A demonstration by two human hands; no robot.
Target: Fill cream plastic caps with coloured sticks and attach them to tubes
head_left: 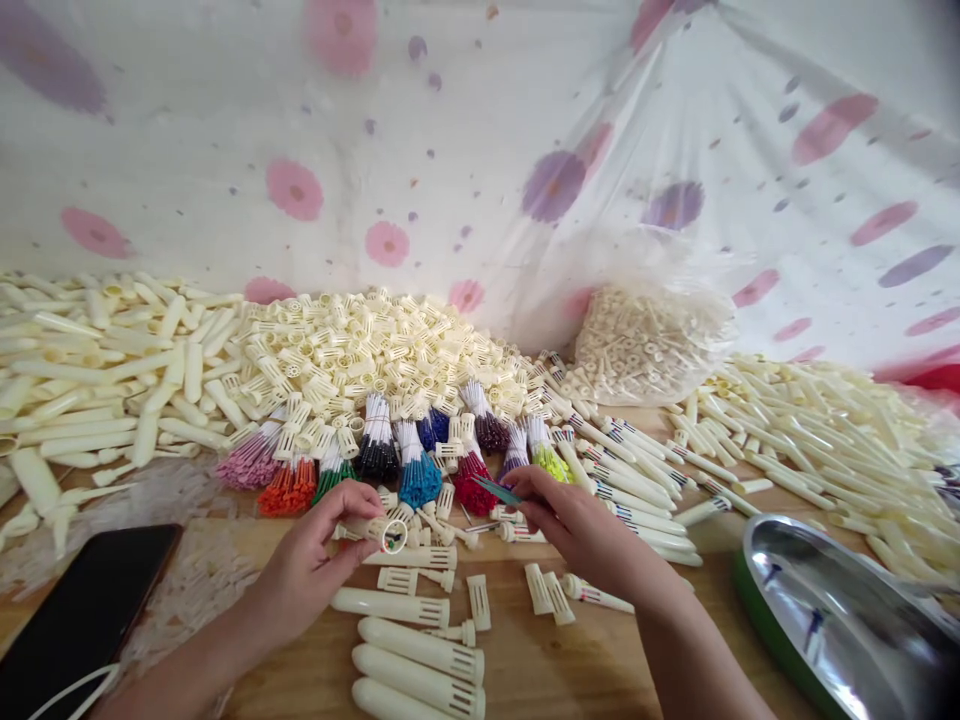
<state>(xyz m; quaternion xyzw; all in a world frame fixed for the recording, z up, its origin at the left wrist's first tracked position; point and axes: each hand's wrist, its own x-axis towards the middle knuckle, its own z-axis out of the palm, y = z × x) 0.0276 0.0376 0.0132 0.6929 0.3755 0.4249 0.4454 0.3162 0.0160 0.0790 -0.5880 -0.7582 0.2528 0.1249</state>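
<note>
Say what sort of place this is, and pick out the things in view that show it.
Probably a small, makeshift assembly workspace: many similar cream parts heaped on a table, bundles of thin sticks sorted by colour, and a flowered sheet behind.

Nothing readable is showing: no text, label, brand or number is standing out legibly on the phone (86,605), plastic bag (652,335), flowered sheet (450,130) or pale plastic parts (367,345).
</note>
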